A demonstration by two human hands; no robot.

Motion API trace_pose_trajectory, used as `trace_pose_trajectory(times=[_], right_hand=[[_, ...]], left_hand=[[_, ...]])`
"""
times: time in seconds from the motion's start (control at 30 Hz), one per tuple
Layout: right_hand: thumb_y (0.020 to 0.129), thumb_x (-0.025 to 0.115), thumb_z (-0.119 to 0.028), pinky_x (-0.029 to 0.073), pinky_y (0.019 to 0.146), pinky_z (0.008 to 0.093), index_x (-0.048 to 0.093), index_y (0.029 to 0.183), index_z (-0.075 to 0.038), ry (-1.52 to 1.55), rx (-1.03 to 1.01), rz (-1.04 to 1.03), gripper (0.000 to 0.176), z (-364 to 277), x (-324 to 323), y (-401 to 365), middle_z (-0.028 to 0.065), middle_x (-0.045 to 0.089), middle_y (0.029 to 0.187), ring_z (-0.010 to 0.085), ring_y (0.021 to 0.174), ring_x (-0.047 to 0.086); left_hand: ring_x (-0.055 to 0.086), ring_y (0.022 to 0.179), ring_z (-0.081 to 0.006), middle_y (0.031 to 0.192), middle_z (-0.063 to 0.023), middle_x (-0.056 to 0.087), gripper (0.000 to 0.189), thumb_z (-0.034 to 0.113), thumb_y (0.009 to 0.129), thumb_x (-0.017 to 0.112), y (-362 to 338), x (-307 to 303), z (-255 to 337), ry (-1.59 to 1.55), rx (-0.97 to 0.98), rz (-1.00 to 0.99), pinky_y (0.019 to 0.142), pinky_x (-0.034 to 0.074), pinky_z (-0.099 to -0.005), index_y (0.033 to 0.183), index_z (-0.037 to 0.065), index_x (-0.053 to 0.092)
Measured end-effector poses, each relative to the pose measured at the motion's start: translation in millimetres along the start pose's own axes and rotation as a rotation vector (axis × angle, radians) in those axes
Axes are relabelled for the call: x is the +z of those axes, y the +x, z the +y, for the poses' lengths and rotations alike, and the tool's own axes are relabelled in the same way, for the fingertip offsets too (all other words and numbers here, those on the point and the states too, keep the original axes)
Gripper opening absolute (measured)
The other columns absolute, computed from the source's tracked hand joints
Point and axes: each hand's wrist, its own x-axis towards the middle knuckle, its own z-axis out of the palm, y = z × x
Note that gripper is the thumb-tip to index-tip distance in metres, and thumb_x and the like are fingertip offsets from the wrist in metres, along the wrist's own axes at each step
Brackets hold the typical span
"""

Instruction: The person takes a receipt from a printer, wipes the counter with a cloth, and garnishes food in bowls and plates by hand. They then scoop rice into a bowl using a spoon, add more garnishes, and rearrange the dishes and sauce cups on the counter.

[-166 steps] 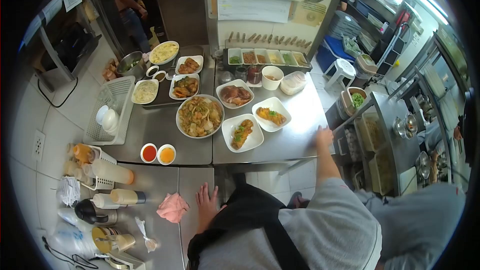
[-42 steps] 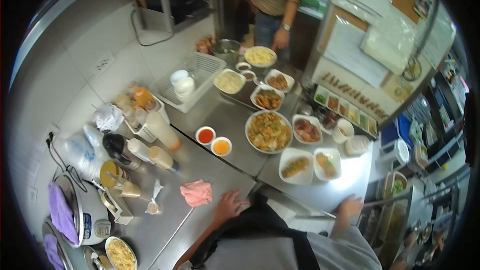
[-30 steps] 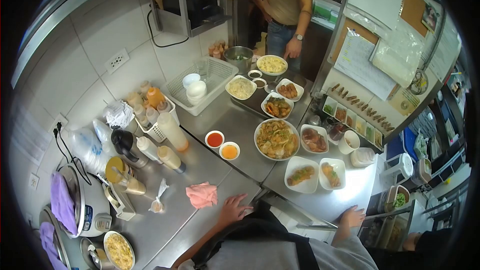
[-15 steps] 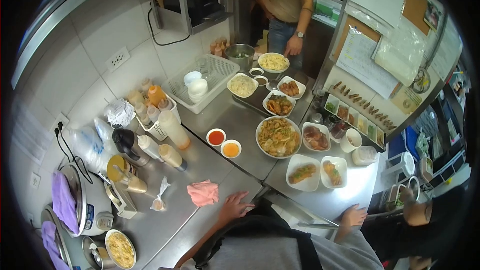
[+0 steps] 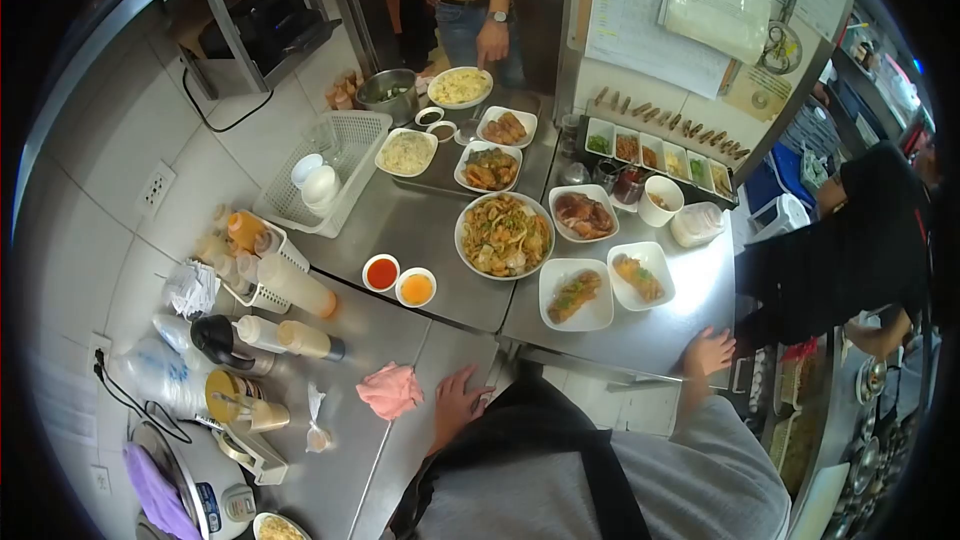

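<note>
My left hand (image 5: 460, 406) lies flat on the steel counter with its fingers spread, just right of a crumpled pink cloth (image 5: 390, 391). My right hand (image 5: 709, 352) rests on the counter's right edge, fingers apart and holding nothing. Nearest to it are two white dishes of food, one (image 5: 641, 276) and another (image 5: 576, 295) to its left. Beyond them stand a large bowl of noodles (image 5: 505, 236) and a dish of dark meat (image 5: 584, 214). Small cups of red sauce (image 5: 381, 273) and orange sauce (image 5: 416, 287) sit beyond the cloth.
Across the counter a person's hand (image 5: 492, 41) touches a bowl of yellow food (image 5: 460, 87). Squeeze bottles (image 5: 297, 285), a white basket (image 5: 345, 180) and a rice cooker (image 5: 215, 500) stand at the left. Another person in black (image 5: 850, 240) is at the right.
The view has turned and shifted to the right, so the counter appears further left. The person in black at the right is more upright. Both my hands still rest on the counter.
</note>
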Motion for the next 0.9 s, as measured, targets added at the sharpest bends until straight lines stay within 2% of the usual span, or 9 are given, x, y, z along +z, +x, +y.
trace_pose_trajectory(times=[0.23,0.33,0.53,0.63,0.73,0.77,0.83,0.87,0.9], right_hand=[[0.089,0.051,-0.042,0.032,0.103,0.0529,0.053,0.128,-0.014,-0.003,-0.017,0.045,0.048,0,-2,0,0.0139,0.05,0.134,0.0305,0.124,0.046],[0.089,0.049,-0.042,0.031,0.103,0.0522,0.052,0.13,-0.014,-0.05,0.006,-0.03,0.049,-4,-8,0,0.0139,0.048,0.135,0.0304,0.125,0.044],[0.091,0.046,-0.045,0.029,0.104,0.0529,0.048,0.133,-0.013,0.001,0.002,-0.105,0.053,-1,-9,1,0.0154,0.044,0.139,0.0311,0.129,0.04],[0.091,0.045,-0.044,0.03,0.103,0.053,0.048,0.133,-0.012,-0.005,-0.015,-0.101,0.053,0,-6,1,0.0157,0.044,0.138,0.0313,0.128,0.04],[0.091,0.045,-0.045,0.031,0.102,0.0519,0.048,0.133,-0.012,-0.021,-0.02,-0.115,0.053,-3,-16,1,0.0155,0.044,0.138,0.0313,0.128,0.04],[0.091,0.046,-0.045,0.032,0.102,0.0513,0.049,0.132,-0.012,0.0,-0.03,-0.062,0.053,-6,-13,5,0.0157,0.045,0.137,0.0313,0.127,0.041],[0.09,0.047,-0.045,0.034,0.1,0.05,0.051,0.13,-0.012,0.026,-0.041,0.022,0.052,2,-3,-2,0.0159,0.046,0.136,0.0314,0.125,0.044],[0.09,0.047,-0.045,0.035,0.099,0.0494,0.052,0.129,-0.011,0.03,-0.054,-0.013,0.051,2,-5,-5,0.0161,0.047,0.134,0.0314,0.123,0.045],[0.09,0.047,-0.045,0.036,0.098,0.0488,0.053,0.128,-0.011,0.03,-0.06,-0.044,0.051,-3,-13,-3,0.0162,0.048,0.133,0.0314,0.121,0.046]], left_hand=[[0.044,0.123,-0.0286,0.134,-0.0059,0.048,0.031,0.016,0.068,0.071,-1,0,3,-0.056,-0.048,-0.009,0.102,0.031,-0.0438,0.098,0.027,0.07],[0.045,0.119,-0.0282,0.13,-0.0066,0.049,0.033,0.017,0.067,0.071,-1,-2,4,-0.023,-0.024,0.021,0.098,0.034,-0.0435,0.099,0.027,0.07],[0.044,0.121,-0.0281,0.132,-0.0064,0.049,0.032,0.017,0.069,0.07,1,-2,3,-0.039,-0.013,0.019,0.099,0.034,-0.0436,0.1,0.027,0.07],[0.046,0.119,-0.0279,0.127,-0.0076,0.052,0.025,0.017,0.071,0.07,0,-1,3,-0.101,-0.029,0.064,0.099,0.035,-0.0437,0.096,0.02,0.07],[0.048,0.113,-0.0295,0.118,-0.0112,0.056,0.021,0.02,0.072,0.071,-12,-35,-12,-0.103,-0.119,0.239,0.093,0.038,-0.0445,0.091,0.012,0.067],[0.05,0.108,-0.0312,0.114,-0.0126,0.057,0.021,0.021,0.073,0.071,-31,-46,-31,-0.2,-0.424,0.28,0.09,0.039,-0.0449,0.09,0.009,0.065],[0.052,0.098,-0.0343,0.104,-0.0146,0.059,0.02,0.021,0.076,0.068,-48,-79,-28,0.077,-0.755,0.354,0.084,0.04,-0.046,0.088,0.006,0.062],[0.053,0.093,-0.0358,0.098,-0.0152,0.06,0.019,0.021,0.078,0.066,-47,-102,-9,0.446,-0.76,0.388,0.081,0.041,-0.0468,0.087,0.005,0.061],[0.053,0.092,-0.0368,0.096,-0.0163,0.06,0.019,0.021,0.08,0.064,-51,-100,-12,0.477,-0.781,0.356,0.081,0.041,-0.0473,0.089,0.005,0.062]])
